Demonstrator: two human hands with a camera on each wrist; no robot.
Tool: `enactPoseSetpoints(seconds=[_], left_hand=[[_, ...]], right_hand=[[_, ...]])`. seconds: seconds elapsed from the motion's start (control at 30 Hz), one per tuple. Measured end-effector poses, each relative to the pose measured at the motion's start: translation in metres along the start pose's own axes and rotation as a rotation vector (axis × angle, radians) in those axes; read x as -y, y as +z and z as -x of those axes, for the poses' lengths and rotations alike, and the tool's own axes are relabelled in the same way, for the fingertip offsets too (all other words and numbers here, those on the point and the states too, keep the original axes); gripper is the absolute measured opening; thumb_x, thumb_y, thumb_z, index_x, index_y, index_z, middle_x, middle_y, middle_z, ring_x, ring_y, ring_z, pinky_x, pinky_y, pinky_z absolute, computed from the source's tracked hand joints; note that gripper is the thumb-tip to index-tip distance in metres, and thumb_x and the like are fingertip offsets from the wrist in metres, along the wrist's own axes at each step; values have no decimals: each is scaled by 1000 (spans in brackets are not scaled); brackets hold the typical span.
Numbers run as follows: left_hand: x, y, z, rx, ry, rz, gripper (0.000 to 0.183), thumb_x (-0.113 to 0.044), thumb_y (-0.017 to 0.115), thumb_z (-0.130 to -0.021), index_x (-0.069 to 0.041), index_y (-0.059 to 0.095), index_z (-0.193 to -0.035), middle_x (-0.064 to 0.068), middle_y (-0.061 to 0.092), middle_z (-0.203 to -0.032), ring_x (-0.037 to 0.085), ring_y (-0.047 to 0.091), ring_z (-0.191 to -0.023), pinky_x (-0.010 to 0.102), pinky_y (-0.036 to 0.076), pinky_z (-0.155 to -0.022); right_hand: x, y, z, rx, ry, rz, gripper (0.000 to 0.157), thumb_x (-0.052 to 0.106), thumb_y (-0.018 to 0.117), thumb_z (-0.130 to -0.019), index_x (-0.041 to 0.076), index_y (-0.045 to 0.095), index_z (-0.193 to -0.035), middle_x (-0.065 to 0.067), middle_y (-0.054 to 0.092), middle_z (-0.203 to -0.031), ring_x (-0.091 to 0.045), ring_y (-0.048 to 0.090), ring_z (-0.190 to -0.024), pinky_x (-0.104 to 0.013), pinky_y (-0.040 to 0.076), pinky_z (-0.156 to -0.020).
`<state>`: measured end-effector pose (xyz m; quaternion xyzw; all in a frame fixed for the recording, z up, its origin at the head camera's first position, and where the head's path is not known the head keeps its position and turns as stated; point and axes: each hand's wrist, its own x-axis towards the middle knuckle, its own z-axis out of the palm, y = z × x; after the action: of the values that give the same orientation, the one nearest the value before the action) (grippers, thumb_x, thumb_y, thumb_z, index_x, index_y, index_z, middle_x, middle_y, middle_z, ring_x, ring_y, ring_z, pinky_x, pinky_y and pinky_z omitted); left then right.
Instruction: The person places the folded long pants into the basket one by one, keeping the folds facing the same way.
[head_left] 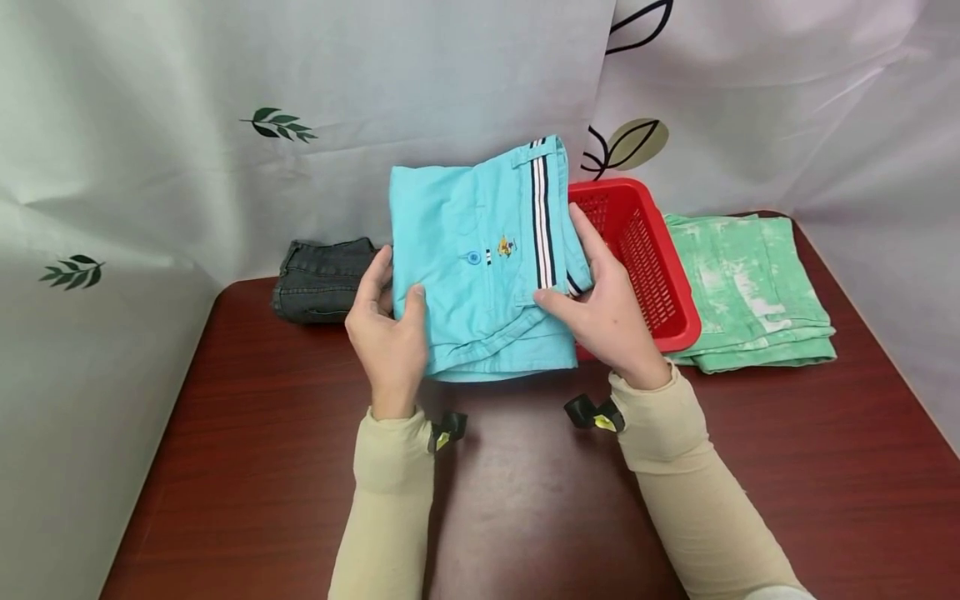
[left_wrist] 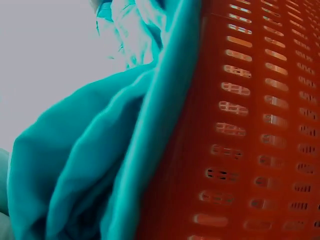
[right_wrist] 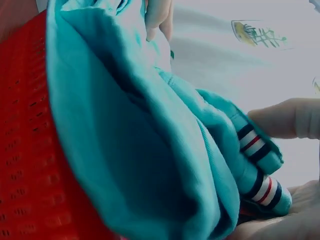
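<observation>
Folded turquoise trousers [head_left: 457, 217] with a striped waistband are held up between both hands, in front of the red basket. My left hand [head_left: 390, 333] grips their left edge, thumb on the near face and the other fingers partly hidden behind. At the waistband end, my right hand [head_left: 611, 308] holds the cloth with its thumb on the front. In the right wrist view, the right thumb [right_wrist: 280, 119] touches the striped waistband [right_wrist: 257, 145]. Loose folds of the trousers [left_wrist: 75, 135] hang beside the basket wall in the left wrist view.
The red perforated basket [head_left: 678, 312] stands behind the trousers, partly covered by them. Right of it lie folded green-and-white trousers [head_left: 757, 283]. A folded dark grey garment [head_left: 322, 283] lies at the back left of the brown table [head_left: 247, 467]. Pale curtains hang behind.
</observation>
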<state>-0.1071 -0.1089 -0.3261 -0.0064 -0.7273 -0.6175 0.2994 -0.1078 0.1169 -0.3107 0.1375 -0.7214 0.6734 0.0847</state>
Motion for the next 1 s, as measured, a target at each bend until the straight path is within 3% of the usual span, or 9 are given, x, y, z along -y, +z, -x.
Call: enactPoseSetpoints(seconds=[0.2,0.47,0.77,1.0], left_hand=[[2,5,0,-10,7,0,49,9,63,-91,-2,59,-138,10,66,-124,18,70,-104,33,53,-93],[6,13,0,-8,5,1,48,8,63,-91,-1,59,-139,10,65,-126,17,69,-107,33,53,-94],[10,21,0,3,-30,-40,49,4,65,-92,-6,60,-140,8,64,-130,20,67,-108,33,52,-94],[12,23,0,17,-59,-89,49,3,65,-93,-9,60,-140,8,64,-130,22,65,-104,34,51,-92]], right_hand=[[-1,-2,-1,-29,5,119,91,0,72,-84,16,26,-160,3,40,-156,-15,44,-135,-44,51,-100],[-4,-3,-2,-74,-4,97,87,-4,71,-84,11,28,-158,0,45,-153,-14,45,-137,-43,47,-105],[-6,-2,-1,-130,11,240,78,0,71,-86,14,38,-155,-3,45,-152,-19,46,-131,-47,49,-100],[-10,-1,-2,-138,26,284,75,1,69,-87,15,41,-155,-5,49,-151,-22,51,-128,-48,52,-97]])
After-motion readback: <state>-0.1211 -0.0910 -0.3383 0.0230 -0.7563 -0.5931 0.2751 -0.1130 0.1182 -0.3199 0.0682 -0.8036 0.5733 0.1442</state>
